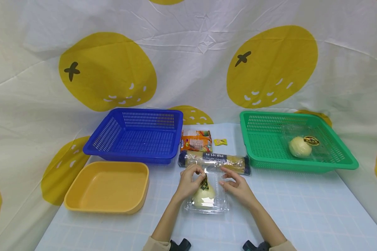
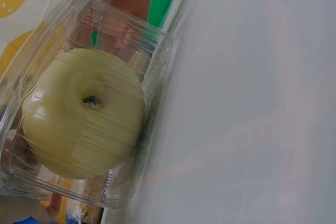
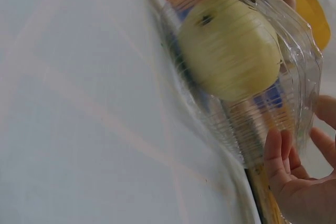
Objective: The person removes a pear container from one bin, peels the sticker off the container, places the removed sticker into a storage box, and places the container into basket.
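Note:
A clear plastic clamshell box lies on the table in front of me, holding a round pale-yellow fruit that looks like an apple. The wrist views show the same fruit through ribbed plastic. A black-and-gold sticker label is bent up over the lid. My left hand pinches its upper edge between thumb and forefinger. At the box's right rim is my right hand, thumb and forefinger apart, fingertips touching or nearly touching the plastic. In the right wrist view its fingers curve loosely beside the box.
Behind the box lie a spaghetti pack, an orange snack bag and a small yellow packet. At left stand a blue basket and a yellow tub. The green basket at right holds another boxed fruit.

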`<state>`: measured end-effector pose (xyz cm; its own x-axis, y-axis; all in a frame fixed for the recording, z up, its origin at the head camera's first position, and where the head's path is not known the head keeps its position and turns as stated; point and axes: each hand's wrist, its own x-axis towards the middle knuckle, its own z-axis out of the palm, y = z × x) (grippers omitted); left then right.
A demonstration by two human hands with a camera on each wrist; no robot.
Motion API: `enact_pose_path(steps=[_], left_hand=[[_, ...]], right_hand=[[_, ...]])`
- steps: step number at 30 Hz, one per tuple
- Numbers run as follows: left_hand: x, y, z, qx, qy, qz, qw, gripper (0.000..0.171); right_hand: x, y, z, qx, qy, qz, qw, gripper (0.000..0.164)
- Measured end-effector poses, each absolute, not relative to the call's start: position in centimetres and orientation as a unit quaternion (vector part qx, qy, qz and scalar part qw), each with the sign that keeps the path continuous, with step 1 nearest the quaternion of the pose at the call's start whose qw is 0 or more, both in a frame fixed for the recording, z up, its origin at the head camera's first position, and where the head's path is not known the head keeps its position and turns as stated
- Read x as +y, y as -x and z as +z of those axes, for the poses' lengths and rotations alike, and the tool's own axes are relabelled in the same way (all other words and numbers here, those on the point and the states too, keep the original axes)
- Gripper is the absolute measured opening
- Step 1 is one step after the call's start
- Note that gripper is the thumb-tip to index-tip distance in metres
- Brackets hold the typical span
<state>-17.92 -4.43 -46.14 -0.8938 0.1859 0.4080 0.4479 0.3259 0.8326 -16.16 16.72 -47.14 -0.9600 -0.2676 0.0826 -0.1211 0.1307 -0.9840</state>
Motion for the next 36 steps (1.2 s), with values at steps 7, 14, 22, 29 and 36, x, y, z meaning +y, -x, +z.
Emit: enact_pose_path(steps=[7, 14, 22, 29, 36], left_hand=[[-4.45, 17.85, -46.10, -0.804, 0.195, -0.548, 0.122, 0.010], [-4.47, 17.89, -46.10, -0.804, 0.195, -0.549, 0.118, 0.009], [-4.48, 18.00, -46.18, -0.802, 0.194, -0.552, 0.119, 0.009], [-4.65, 17.95, -46.17, -0.801, 0.200, -0.552, 0.119, 0.004], [-4.79, 17.92, -46.19, -0.796, 0.207, -0.557, 0.116, 0.010]], right_hand=[[16.70, 16.14, -47.15, 0.750, 0.129, -0.646, 0.059, 0.056], [16.76, 16.23, -47.23, 0.751, 0.132, -0.644, 0.054, 0.056], [16.75, 16.32, -47.24, 0.754, 0.129, -0.642, 0.055, 0.055], [16.75, 16.32, -47.30, 0.751, 0.134, -0.644, 0.053, 0.055], [16.76, 16.26, -47.31, 0.749, 0.132, -0.647, 0.055, 0.056]])
